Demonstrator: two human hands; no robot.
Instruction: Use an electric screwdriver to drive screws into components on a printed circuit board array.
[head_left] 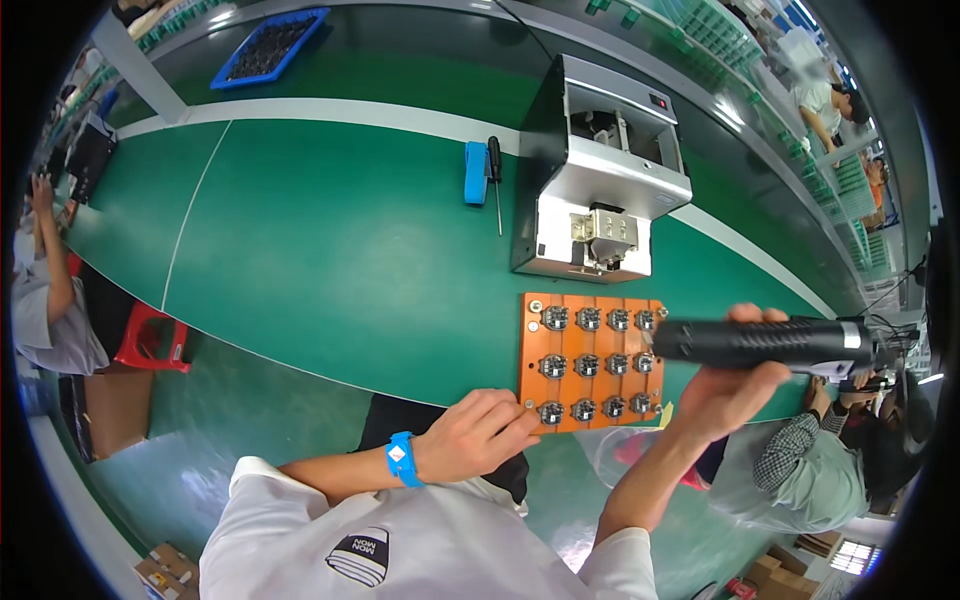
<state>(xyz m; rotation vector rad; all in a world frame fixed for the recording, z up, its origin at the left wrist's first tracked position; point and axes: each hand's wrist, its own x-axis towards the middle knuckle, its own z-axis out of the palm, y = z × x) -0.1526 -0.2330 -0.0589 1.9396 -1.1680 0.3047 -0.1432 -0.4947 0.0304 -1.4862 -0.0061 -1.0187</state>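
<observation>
**Two hands at an orange fixture plate, seen from above**

Nearest, at 6 o'clock: white sleeves and forearms entering from the lower edge. On the left wrist, a blue wrist strap (pixel 401 459). Left hand (pixel 480 435) loosely curled, fingertips pressed against the lower left corner of the orange fixture plate (pixel 533 355), grasping nothing. Right hand (pixel 735 385), at 3 o'clock of the plate, clenched around a black electric screwdriver (pixel 765 343) held nearly level, its tip over the plate's right column. Plate flat on the green bench (pixel 330 250), at centre right, carrying three rows of four small metal parts (pixel 586 366).

Beyond, at 12 o'clock of the plate and just beside it: a grey and black box-shaped machine (pixel 600 170). At 11 o'clock, a blue flat object (pixel 476 172) with a black-handled screwdriver (pixel 494 175) lying alongside. Farther, at the bench's far edge, a blue tray (pixel 270 45).

At 9 o'clock, a seated person (pixel 45 290) beside a red stool (pixel 150 338). At 4 o'clock, another person in a checked sleeve (pixel 800 445).
</observation>
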